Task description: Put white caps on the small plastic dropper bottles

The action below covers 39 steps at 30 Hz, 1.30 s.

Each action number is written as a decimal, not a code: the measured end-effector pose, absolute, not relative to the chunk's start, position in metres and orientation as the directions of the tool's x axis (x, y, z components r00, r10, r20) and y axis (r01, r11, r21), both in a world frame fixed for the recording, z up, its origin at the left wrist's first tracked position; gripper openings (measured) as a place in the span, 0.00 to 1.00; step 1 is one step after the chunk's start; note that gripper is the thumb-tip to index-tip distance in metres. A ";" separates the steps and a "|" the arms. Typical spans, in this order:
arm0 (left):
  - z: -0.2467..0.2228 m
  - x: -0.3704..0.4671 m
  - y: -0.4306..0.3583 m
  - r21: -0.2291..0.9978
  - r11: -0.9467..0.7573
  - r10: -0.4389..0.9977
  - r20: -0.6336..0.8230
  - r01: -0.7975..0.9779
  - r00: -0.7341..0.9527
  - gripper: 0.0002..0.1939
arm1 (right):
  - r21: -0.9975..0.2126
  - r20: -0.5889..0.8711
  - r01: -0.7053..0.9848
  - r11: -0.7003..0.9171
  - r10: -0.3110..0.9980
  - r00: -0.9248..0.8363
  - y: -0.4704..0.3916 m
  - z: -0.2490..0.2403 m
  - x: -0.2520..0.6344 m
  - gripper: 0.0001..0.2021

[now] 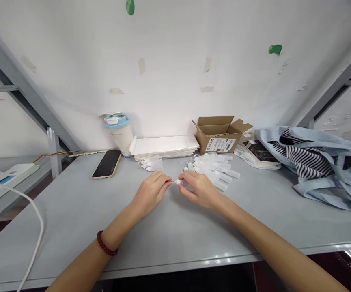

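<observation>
Head view shows a smooth grey table (pixel 163 247) with a glossy front edge, against a white wall (pixel 169 48) marked by tape scraps. Frosted, translucent plastic tubes lie in a loose pile (pixel 224 166) just beyond the right hand (pixel 200 189), slim and straight, with fine white strings at their near ends. A smaller group (pixel 153 164) of the same kind lies beyond the left hand (pixel 152 190).

Both forearms reach in from the lower edge and converge at the middle of the table, wrists low, palms turned down and inward. A dark red beaded bracelet (pixel 106 244) circles the left wrist.

Left thumb and index finger are closed in a pinch on the thin end of a small white piece (pixel 178 182), the other fingers curled behind. The right hand grasps the thicker part of that piece between thumb and index fingertip, its other fingers loosely bent; how far the piece runs under the palm cannot be told.

Along the wall stand a matte cup (pixel 122 138) with a blue lid, a flat stack of white paper (pixel 164 147) and an open cardboard box (pixel 216 140) with a label. A dark-screened phone (pixel 106 164) lies left of the cup; a crumpled pale blue cloth bag (pixel 324 162) with striped lining lies at the right.
</observation>
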<state>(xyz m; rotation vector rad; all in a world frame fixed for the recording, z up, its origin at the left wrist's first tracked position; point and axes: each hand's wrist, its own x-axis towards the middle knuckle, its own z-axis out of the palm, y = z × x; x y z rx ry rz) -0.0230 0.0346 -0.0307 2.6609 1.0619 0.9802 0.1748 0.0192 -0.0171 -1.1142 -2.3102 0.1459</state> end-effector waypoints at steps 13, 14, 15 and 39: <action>-0.029 -0.020 0.031 0.281 -0.797 0.588 0.566 0.535 0.578 0.08 | -0.441 0.421 0.606 0.661 0.749 -0.511 0.020 -0.015 0.177 0.05; -0.029 -0.020 0.030 0.273 -0.805 0.576 0.571 0.527 0.584 0.08 | -0.451 0.415 0.604 0.658 0.753 -0.510 0.020 -0.015 0.178 0.05; -0.029 -0.019 0.029 0.263 -0.813 0.564 0.578 0.520 0.590 0.08 | -0.461 0.409 0.602 0.653 0.758 -0.509 0.020 -0.014 0.178 0.04; -0.022 -0.026 0.033 0.374 -0.750 0.649 0.576 0.545 0.497 0.07 | -0.678 0.331 0.514 0.526 0.843 -0.425 0.023 -0.009 0.179 0.09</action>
